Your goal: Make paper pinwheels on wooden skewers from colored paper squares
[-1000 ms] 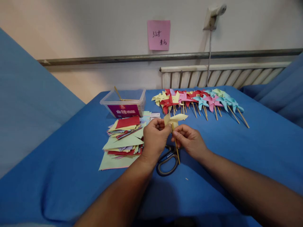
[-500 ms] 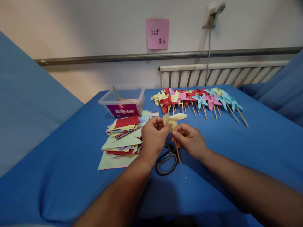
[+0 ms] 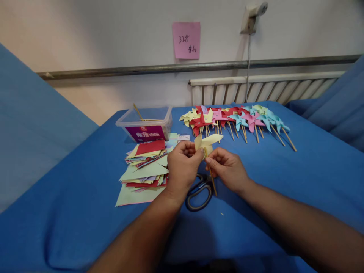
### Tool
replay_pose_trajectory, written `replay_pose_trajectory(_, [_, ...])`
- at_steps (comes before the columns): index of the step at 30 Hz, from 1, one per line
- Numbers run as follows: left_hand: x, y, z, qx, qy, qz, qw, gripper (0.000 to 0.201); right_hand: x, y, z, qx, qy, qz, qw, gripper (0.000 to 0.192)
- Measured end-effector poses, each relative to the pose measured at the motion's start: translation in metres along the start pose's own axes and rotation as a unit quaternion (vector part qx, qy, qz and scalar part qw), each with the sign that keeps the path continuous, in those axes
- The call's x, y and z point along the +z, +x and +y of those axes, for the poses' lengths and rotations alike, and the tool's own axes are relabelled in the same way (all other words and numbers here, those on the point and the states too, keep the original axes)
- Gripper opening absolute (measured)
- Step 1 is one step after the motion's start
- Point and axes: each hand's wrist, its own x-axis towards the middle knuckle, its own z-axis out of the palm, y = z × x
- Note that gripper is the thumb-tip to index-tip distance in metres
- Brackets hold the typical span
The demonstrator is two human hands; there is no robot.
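Note:
Between my hands is a pale yellow paper pinwheel [image 3: 209,141], its back turned towards me. My left hand [image 3: 184,163] pinches the paper near its middle, thumb in front. A thin wooden stick [image 3: 212,178] runs down from the pinwheel's centre, and my right hand [image 3: 226,167] grips its upper part between thumb and fingers. How stick and paper are joined is hidden by my fingertips. Under the stick's lower end lie scissors with dark handles [image 3: 199,197], their blades partly covered by my hands.
Stacked coloured paper [image 3: 142,191] lies left of my hands. Behind it stands a clear plastic box [image 3: 145,123] with a purple label and sticks inside. Several pinwheels [image 3: 241,120] on sticks lie along the back of the blue-covered table [image 3: 270,182]. A radiator [image 3: 264,85] is beyond.
Both hands keep their hold on the pinwheel and stick. The yellow blades have tilted slightly, and the whole view has shifted a little.

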Motion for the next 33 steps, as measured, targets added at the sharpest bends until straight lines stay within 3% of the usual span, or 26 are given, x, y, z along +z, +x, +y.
replay_pose_trajectory(4, [0.000, 0.000, 0.000, 0.021, 0.019, 0.008, 1.000, 0.014, -0.001, -0.001, 0.001, -0.027, -0.039, 0.006, 0.999, 0.019])
replay_pose_trajectory(7, [0.000, 0.000, -0.001, 0.011, -0.002, 0.002, 1.000, 0.015, -0.003, -0.003, 0.004, -0.086, -0.101, 0.019, 0.991, 0.011])
replay_pose_trajectory(12, [0.000, 0.000, 0.000, -0.019, -0.048, -0.006, 0.999, 0.018, -0.008, -0.007, 0.005, -0.220, -0.239, 0.036, 0.945, 0.023])
replay_pose_trajectory(15, [0.000, 0.000, 0.001, -0.028, -0.053, -0.002, 0.998, 0.019, -0.011, -0.008, 0.002, -0.259, -0.303, 0.043, 0.916, 0.021])
replay_pose_trajectory(21, [0.001, -0.003, 0.003, -0.035, -0.061, -0.015, 0.997, 0.019, -0.016, -0.010, -0.005, -0.243, -0.394, 0.041, 0.885, 0.014])
replay_pose_trajectory(33, [0.002, -0.003, -0.001, -0.024, -0.044, -0.014, 0.999, 0.020, -0.017, -0.005, -0.007, -0.200, -0.367, 0.008, 0.909, 0.014])
